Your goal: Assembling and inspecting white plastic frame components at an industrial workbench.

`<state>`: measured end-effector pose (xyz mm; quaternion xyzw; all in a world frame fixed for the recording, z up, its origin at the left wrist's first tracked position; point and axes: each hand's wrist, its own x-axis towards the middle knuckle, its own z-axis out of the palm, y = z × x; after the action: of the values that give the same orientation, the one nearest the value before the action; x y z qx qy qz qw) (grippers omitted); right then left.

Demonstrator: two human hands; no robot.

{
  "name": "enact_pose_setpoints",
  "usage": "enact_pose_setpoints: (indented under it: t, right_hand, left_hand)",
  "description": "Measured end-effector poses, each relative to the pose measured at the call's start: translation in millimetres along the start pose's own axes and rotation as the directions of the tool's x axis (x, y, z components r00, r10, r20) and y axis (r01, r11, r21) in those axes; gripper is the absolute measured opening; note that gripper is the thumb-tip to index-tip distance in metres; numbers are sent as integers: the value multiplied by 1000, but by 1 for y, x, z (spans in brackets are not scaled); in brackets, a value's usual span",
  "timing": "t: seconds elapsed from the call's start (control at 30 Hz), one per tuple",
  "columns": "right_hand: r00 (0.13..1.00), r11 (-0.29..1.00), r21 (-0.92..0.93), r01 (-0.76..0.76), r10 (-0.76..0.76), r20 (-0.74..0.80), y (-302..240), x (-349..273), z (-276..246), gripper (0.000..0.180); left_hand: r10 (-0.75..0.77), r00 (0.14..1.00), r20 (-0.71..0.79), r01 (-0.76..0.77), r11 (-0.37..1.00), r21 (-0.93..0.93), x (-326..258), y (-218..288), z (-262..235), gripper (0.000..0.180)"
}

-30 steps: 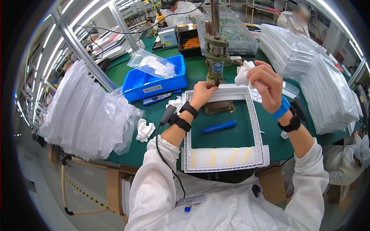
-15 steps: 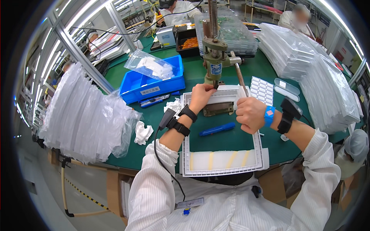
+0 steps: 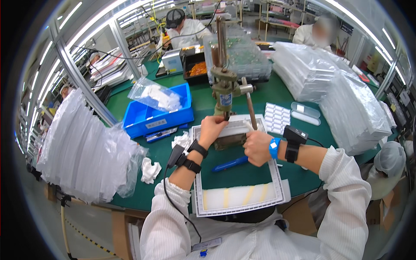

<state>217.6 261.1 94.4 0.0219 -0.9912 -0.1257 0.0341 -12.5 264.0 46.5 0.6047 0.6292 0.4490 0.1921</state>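
Observation:
A green hand press (image 3: 224, 89) stands over a white rectangular plastic frame (image 3: 198, 186). Thumb and fingers pinched together, my left hand (image 3: 212, 129) is at the frame's far side, right beside the press ram's tip; whatever sits between the fingertips is too small to make out. My right hand (image 3: 258, 148) is wrapped round the lower end of the press lever (image 3: 251, 108), where some white wrapping shows above the fist. Across the frame's near side lies white foam (image 3: 236, 197) with yellow strips. Within the frame's opening rests a blue pen (image 3: 229, 164), partly hidden by my right hand.
A blue bin (image 3: 158, 125) holding a bag of white parts stands left of the press. Wrapped white stacks rise at left (image 3: 82, 151) and right (image 3: 346, 108). A label sheet (image 3: 277, 118) and a clear case (image 3: 305, 115) lie right. Co-workers sit beyond the table.
The whole view has shifted, so the scene sits further left and lower. My right hand is slightly lower and nearer the press with the lever. The left hand stays at the ram tip.

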Motion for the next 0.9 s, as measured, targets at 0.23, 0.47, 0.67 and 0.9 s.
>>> enact_pose_setpoints:
  t: [0.23, 0.47, 0.67, 0.9]
  right_hand:
    - [849, 942, 334, -23, 195, -492, 54, -7, -148, 11]
    - [466, 714, 602, -358, 695, -547, 225, 96, -126, 28]
    - [208, 604, 359, -711, 669, -714, 250, 69, -69, 35]
    - [415, 389, 430, -815, 909, -35, -10, -63, -70, 30]
  left_hand:
    - [76, 996, -54, -74, 997, 26, -3, -6, 1, 24]
    - [129, 991, -44, -130, 991, -10, -4, -4, 1, 18]
    - [190, 982, 17, -190, 982, 1, 11, 12, 23, 17]
    - [46, 998, 34, -38, 977, -211, 15, -23, 1, 20]
